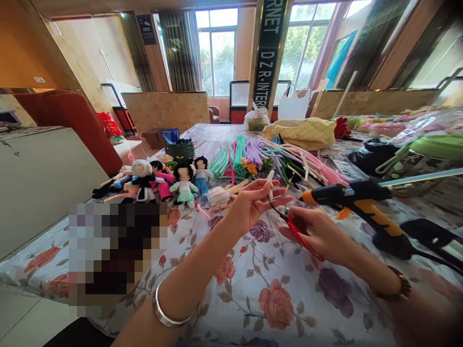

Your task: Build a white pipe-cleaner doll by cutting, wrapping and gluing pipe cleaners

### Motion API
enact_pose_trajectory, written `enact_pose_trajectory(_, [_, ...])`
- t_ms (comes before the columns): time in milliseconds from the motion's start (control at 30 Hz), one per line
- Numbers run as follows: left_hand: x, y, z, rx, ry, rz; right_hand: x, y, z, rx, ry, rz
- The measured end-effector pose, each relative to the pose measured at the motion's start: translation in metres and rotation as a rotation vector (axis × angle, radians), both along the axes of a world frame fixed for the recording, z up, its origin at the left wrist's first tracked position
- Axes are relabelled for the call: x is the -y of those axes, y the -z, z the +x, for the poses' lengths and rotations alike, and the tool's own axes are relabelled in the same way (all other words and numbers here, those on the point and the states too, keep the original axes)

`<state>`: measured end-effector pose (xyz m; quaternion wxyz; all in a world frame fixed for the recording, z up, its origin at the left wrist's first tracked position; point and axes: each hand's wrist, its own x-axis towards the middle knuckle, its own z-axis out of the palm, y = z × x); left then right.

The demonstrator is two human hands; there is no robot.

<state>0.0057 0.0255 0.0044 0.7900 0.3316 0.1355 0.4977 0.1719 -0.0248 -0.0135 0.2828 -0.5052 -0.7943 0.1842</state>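
Note:
My left hand pinches a short white piece between thumb and fingers, its other fingers held out. It looks slender and soft; its exact kind is unclear. My right hand is closed on red-handled scissors, whose dark, thin blades point up at the white piece's lower end. Whether the blades touch it is too small to tell. Just right of that hand stands a black and orange glue gun, with a pale glue stick sticking out of its back.
Several small dolls sit at the left on the floral tablecloth. Behind my hands lie bundles of coloured fuzzy stems. A yellow cloth bag rests farther back. A blurred-out patch hides the near left.

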Motion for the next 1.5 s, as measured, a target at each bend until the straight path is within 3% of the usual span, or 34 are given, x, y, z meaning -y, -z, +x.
enact_pose_trajectory(700, [0.0021,0.0011,-0.0001,0.015,0.039,0.052,0.0057,-0.0042,-0.0018,-0.155,-0.009,-0.208])
enact_pose_trajectory(1500, [0.0065,-0.0046,0.0019,0.031,0.065,-0.054,0.0087,-0.0085,-0.0033,-0.082,0.014,-0.112])
